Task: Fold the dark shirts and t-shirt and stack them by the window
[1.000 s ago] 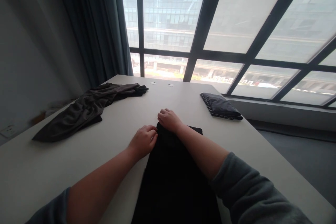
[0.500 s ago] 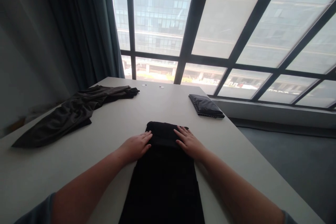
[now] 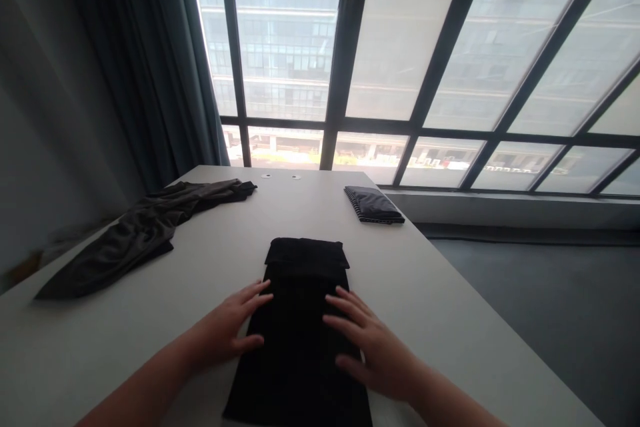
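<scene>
A long black folded garment (image 3: 305, 347) lies lengthwise on the white table in front of me, its far end turned back in a flap (image 3: 307, 255). Its exact kind cannot be made out. My left hand (image 3: 233, 323) is at its left edge, fingers spread and pointing toward the cloth. Over the right edge is my right hand (image 3: 367, 337), also with fingers apart. Neither hand grips anything; whether the fingertips touch the cloth is hard to tell.
A crumpled dark grey garment (image 3: 135, 233) lies on the table's left side. Folded dark clothes with a striped layer (image 3: 374, 205) rest near the right edge of the white table (image 3: 210, 280). Two small round fittings sit at the far end. Beyond are a curtain (image 3: 135, 67) and large windows.
Both hands have left the far flap and drawn back toward me along the garment, fingers spreading. The flap now lies uncovered. The view has shifted slightly.
</scene>
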### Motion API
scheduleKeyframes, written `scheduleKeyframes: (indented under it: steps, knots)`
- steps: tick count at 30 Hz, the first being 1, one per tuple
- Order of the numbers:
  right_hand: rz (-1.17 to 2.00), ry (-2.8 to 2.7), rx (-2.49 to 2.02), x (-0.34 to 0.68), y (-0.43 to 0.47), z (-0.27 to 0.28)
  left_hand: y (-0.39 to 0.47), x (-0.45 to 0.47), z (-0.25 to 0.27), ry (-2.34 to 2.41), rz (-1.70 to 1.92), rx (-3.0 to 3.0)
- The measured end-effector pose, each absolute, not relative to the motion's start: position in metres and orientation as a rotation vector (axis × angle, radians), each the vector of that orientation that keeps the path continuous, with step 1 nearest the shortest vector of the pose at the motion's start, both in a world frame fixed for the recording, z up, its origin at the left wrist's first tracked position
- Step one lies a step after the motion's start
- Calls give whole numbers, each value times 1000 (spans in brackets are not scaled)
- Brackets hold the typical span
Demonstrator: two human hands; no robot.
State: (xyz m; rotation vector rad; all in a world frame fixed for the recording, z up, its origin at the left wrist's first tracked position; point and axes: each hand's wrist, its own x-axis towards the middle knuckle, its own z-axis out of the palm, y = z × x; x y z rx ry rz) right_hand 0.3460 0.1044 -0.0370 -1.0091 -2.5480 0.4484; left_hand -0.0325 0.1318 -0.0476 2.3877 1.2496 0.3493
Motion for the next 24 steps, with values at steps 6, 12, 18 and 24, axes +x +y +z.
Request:
scheduleKeyframes:
  steps: [6, 12, 18, 24]
  knots:
    - [712, -2634, -911, 351, 45, -42, 61, -26, -24, 1167, 205, 2481]
    - [566, -2656, -938, 342, 44, -50, 45, -4, -39, 1109, 359, 2779]
    - [488, -2617, -939, 344, 55, -65, 51, -6, -39, 1128, 443, 2803]
    - [650, -2585, -820, 351, 57, -52, 54, -14, -38, 1113, 410, 2660]
